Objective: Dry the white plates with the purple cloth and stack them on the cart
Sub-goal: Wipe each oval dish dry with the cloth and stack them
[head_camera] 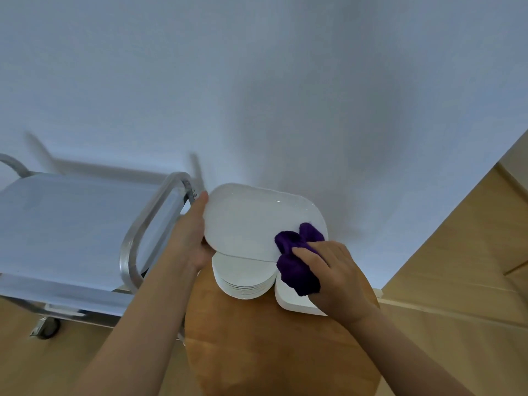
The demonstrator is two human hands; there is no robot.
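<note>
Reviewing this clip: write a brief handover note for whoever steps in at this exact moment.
Left hand holds the large white rounded-rectangular plate by its left edge, tilted above the table.
Right hand has its grip on the bunched purple cloth, pressing it on that plate's lower right.
A stack of round white plates and another white rectangular plate sit on the round wooden table.
The metal cart stands to the left; no plates show on its top yet.
Left: finish wiping, stack everything.

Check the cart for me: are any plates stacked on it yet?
No: the cart top shows no plates, while the left hand holds a white plate and the right hand wipes it with the purple cloth.
</note>
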